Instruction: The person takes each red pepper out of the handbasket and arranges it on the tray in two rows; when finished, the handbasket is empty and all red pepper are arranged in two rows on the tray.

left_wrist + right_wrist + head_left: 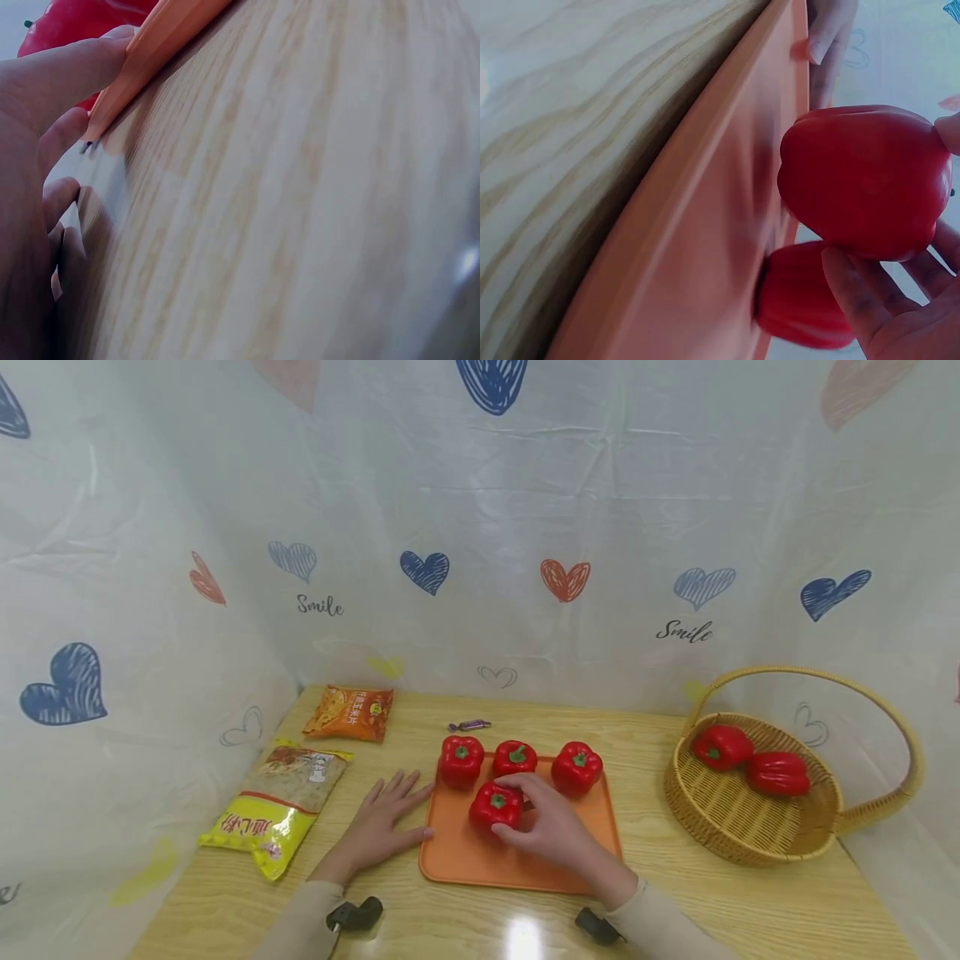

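And here, over the orange tray [459,856], a red pepper [493,808] is gripped by the right hand [553,831], with the thumb bent to its near side and the fingers to its far side. Whether its base is touched by the tray cannot be told. At the tray's left edge the left hand [378,831] is spread palm down, nothing grasped, its fingers splayed; the rim is touched by the thumb (a detail best caught from the left wrist).

Along the far side of the tray, three more peppers are lined up: a left one [460,762], a middle one [513,760] and a right one [577,770], all with green stems shown. Just beyond them, a purple-wrapped sweet [469,726] is seen on the wooden table [420,918].

Over to the right, two peppers are held in a wicker basket [701,817], its handle raised. On the left, a yellow-ended bag [281,802] is laid nearer, an orange packet [348,712] farther off, and the whole table is backed by a heart-printed curtain [487,485].
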A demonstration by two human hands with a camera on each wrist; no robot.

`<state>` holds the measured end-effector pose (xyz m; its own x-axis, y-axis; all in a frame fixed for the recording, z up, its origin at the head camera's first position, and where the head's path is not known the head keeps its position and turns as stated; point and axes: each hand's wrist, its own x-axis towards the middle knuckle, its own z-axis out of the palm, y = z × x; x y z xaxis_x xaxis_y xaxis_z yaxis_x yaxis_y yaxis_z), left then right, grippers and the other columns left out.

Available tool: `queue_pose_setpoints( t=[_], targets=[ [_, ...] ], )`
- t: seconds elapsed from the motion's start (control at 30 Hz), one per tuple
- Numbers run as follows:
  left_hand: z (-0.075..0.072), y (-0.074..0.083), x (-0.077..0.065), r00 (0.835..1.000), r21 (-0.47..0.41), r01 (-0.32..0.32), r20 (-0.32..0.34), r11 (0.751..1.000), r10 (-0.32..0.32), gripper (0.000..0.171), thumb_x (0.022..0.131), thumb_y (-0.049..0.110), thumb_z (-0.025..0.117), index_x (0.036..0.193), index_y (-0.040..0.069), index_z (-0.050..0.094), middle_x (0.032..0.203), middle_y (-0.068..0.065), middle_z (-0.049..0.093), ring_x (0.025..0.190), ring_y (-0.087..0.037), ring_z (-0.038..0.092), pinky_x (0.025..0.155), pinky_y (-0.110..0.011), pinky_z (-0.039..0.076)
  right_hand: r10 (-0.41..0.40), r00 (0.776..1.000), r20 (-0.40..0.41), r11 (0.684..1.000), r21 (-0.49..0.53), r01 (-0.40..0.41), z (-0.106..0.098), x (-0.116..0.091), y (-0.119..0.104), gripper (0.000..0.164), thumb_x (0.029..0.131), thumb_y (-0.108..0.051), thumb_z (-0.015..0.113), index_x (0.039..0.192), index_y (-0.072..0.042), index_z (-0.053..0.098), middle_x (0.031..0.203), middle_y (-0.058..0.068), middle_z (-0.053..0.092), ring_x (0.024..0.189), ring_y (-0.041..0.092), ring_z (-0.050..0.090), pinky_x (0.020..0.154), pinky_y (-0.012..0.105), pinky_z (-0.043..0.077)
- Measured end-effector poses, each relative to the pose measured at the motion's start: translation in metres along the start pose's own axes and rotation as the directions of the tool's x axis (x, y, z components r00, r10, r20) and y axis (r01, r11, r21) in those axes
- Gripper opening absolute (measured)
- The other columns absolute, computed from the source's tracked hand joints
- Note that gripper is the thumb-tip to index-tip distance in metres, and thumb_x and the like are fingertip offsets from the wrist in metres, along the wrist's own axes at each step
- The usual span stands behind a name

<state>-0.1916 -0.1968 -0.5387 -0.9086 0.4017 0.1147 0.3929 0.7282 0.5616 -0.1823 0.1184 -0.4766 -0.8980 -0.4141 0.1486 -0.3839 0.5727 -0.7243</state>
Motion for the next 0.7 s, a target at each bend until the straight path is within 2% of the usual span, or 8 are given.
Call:
queue_pose_setpoints(
  t=[0.27,0.47,0.7],
  targets=[
    [-0.001,0.001,0.000,1.000,0.008,0.007,0.002,1.000,-0.007,0.074,0.091,0.060,0.066,0.154,0.024,0.048,0.164,-0.011,0.034,0.154,-0.038,0.016,0.123,-0.059,0.003,-0.041,0.999,0.030,0.999,0.007,0.041,0.014,0.011,-0.008,0.056,0.085,-0.041,0.082,0.133,-0.024,0.058,0.127,-0.010,0.060,0.105,0.011,0.060,0.089,0.032,0.057],
    [-0.001,0.001,0.001,1.000,0.008,0.017,0.018,1.000,-0.017,0.075,0.091,0.062,0.064,0.154,0.025,0.047,0.164,-0.011,0.032,0.155,-0.037,0.014,0.124,-0.059,0.002,-0.030,0.999,0.041,0.999,0.044,0.028,0.023,0.016,-0.013,0.057,0.086,-0.039,0.082,0.134,-0.022,0.058,0.128,-0.009,0.060,0.106,0.012,0.059,0.090,0.030,0.056],
    [-0.001,0.001,0.000,1.000,0.012,0.006,0.004,1.000,-0.006,0.073,0.092,0.061,0.064,0.154,0.025,0.048,0.163,-0.012,0.035,0.154,-0.039,0.016,0.123,-0.060,0.005,-0.039,0.998,0.042,0.998,0.042,0.038,0.031,0.018,-0.014,0.057,0.088,-0.040,0.079,0.136,-0.021,0.057,0.132,-0.007,0.057,0.112,0.012,0.058,0.095,0.033,0.056]
  ],
)
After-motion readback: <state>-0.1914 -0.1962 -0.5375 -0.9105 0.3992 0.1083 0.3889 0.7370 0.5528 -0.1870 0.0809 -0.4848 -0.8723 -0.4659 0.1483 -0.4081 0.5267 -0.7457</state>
